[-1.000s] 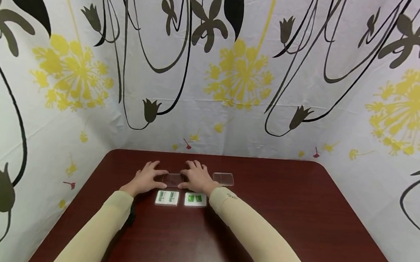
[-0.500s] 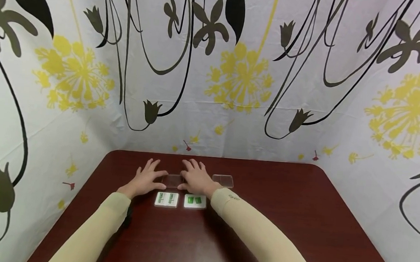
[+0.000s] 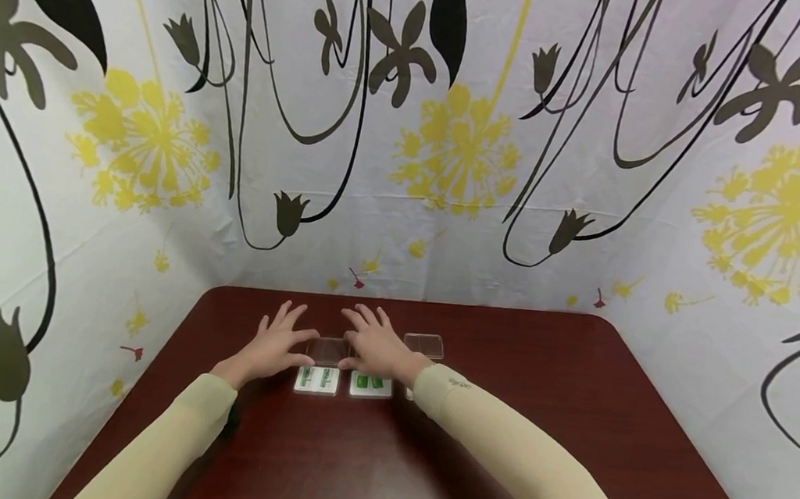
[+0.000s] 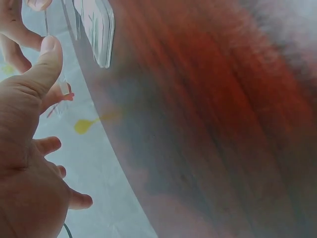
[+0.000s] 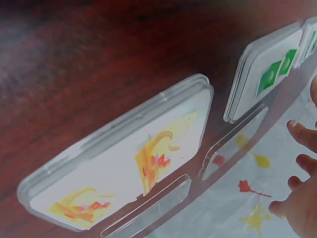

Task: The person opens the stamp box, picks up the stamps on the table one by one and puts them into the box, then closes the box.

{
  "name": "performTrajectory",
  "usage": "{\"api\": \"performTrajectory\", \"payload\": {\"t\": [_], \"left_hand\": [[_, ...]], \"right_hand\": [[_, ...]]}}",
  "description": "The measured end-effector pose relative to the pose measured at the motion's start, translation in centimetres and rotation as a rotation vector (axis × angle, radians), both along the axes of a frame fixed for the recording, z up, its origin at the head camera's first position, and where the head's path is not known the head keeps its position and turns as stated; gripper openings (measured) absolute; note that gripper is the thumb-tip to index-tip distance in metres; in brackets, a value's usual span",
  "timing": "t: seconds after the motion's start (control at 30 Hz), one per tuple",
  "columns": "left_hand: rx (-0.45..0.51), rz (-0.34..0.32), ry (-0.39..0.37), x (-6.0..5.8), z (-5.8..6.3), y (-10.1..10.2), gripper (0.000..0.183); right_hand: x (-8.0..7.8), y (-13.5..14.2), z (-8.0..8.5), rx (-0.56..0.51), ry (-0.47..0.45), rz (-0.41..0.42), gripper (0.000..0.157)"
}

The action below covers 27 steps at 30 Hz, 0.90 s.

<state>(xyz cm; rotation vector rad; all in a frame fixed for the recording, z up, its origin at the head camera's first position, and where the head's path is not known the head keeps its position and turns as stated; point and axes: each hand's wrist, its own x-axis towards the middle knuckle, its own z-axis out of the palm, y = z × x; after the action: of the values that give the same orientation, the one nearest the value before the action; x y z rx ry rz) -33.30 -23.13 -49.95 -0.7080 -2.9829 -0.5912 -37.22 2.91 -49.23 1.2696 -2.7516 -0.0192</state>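
A clear plastic lid point(image 3: 328, 351) spans the gap between both hands in the head view. Thumb and index finger of my left hand point(image 3: 274, 349) hold its left side, the other fingers spread away. On its right side the thumb and index finger of my right hand point(image 3: 380, 348) grip it. Just nearer than the lid lies a white flat case with green print point(image 3: 316, 381). Beside that sits another case with two green pictures point(image 3: 370, 386). A third case with orange-yellow pictures point(image 5: 119, 168) fills the right wrist view; my right sleeve mostly covers it in the head view.
Another clear lid point(image 3: 424, 345) lies farther back, right of my right hand. One more clear panel point(image 5: 235, 144) shows beyond the green-picture case. The dark red table point(image 3: 536, 401) ends at a patterned cloth wall point(image 3: 456, 254).
Both hands have moved slightly toward me with the clear lid, whose near edge is now close to the left case. The cases have stayed in place.
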Motion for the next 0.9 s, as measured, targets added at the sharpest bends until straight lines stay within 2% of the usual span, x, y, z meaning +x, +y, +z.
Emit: {"api": "performTrajectory", "payload": {"t": [0.23,0.4,0.6,0.9], "left_hand": [[0.018,-0.012,-0.009,1.6,-0.6,-0.3,0.056],[0.004,-0.024,-0.026,2.4,-1.0,-0.6,0.056],[-0.006,-0.023,-0.053,3.1,-1.2,-0.8,0.056],[-0.026,-0.019,-0.05,3.6,-1.2,-0.7,0.056]], "right_hand": [[1.5,-0.1,-0.7,0.024,0.008,0.024,0.055],[2.4,-0.4,-1.2,0.016,-0.019,0.029,0.052],[2.8,-0.7,-1.5,0.031,-0.016,0.04,0.051],[3.0,-0.9,-1.8,0.038,0.005,0.052,0.052]]}}
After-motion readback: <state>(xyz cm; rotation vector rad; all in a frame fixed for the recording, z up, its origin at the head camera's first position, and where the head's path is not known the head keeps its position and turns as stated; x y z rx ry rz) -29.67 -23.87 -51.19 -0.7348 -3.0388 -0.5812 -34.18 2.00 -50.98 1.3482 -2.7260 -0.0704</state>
